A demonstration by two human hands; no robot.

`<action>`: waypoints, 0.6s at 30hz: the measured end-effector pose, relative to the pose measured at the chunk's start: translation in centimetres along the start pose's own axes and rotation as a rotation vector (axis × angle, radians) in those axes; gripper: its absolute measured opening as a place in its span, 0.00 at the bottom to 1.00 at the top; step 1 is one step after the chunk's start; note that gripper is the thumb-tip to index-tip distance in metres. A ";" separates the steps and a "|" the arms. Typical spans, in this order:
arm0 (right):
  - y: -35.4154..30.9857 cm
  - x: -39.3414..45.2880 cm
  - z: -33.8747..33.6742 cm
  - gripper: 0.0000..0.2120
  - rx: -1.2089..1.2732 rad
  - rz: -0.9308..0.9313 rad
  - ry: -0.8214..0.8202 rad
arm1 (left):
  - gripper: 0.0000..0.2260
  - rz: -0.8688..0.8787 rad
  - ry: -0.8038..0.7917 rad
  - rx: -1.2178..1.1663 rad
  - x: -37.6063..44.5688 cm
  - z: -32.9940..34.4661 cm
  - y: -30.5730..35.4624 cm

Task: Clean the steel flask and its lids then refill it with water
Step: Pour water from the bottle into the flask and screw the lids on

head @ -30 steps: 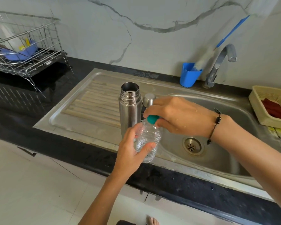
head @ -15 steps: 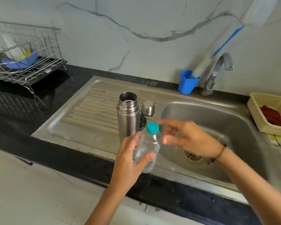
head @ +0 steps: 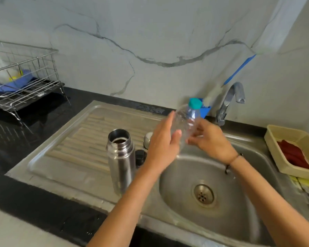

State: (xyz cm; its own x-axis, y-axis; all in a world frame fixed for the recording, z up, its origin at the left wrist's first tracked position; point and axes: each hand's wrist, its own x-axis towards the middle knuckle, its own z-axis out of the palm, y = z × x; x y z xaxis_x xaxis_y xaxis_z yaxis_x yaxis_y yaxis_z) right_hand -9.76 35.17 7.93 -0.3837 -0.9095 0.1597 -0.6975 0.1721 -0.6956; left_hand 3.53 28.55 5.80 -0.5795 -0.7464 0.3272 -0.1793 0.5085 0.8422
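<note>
The steel flask [head: 120,157] stands open and upright on the sink's draining board [head: 75,145]. Just right of it lies a black inner lid [head: 141,156], and behind that a steel cap [head: 147,138] is partly hidden by my left hand. A clear plastic bottle [head: 190,115] with a teal cap is tilted above the basin's back edge. My left hand [head: 163,145] holds its side between thumb and fingers. My right hand [head: 210,139] grips its lower end with curled fingers. The bottle is blurred by motion.
The steel basin [head: 243,207] with its drain [head: 203,194] lies under my arms. A tap [head: 230,98] and a blue cup [head: 205,110] holding a bottle brush stand behind. A wire dish rack [head: 23,86] is far left, a beige tray [head: 278,138] with red cloth right.
The bottle has risen and moved back and right, away from the flask, tilting. My right hand has come back to it and now grips its lower end. The view shifted down.
</note>
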 end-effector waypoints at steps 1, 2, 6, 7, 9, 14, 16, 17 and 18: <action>0.1 2.3 -0.9 0.19 -0.008 0.000 0.034 | 0.23 -0.005 0.042 -0.019 2.8 0.4 0.1; 0.2 4.6 -1.6 0.20 -0.022 0.007 0.055 | 0.21 -0.020 0.083 -0.014 5.5 0.8 0.1; 1.6 14.5 -3.7 0.22 -0.137 0.050 0.044 | 0.17 -0.120 0.150 0.105 15.4 2.3 0.2; 2.0 16.6 -3.9 0.20 -0.160 0.071 0.046 | 0.16 -0.141 0.138 0.118 17.2 2.7 0.1; 3.1 20.1 -3.9 0.18 -0.202 0.126 0.036 | 0.15 -0.180 0.114 0.146 20.6 3.6 -0.5; 6.2 25.8 -1.5 0.15 -0.198 0.235 -0.040 | 0.18 -0.304 0.002 0.192 25.5 4.9 -3.9; 7.1 27.2 -0.6 0.11 -0.204 0.264 -0.071 | 0.19 -0.338 -0.013 0.170 26.3 5.3 -4.9; 7.5 27.8 -0.3 0.11 -0.220 0.267 -0.081 | 0.20 -0.350 -0.014 0.163 26.6 5.5 -5.4; 7.8 28.3 0.0 0.12 -0.239 0.269 -0.092 | 0.19 -0.360 -0.018 0.163 27.0 5.7 -6.0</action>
State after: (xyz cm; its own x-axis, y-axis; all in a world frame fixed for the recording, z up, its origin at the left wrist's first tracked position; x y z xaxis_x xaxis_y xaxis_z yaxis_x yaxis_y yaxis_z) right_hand -26.06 10.76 7.04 -0.5241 -0.8481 -0.0775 -0.7048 0.4830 -0.5196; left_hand -15.61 7.79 7.09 -0.4701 -0.8825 0.0141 -0.4971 0.2779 0.8220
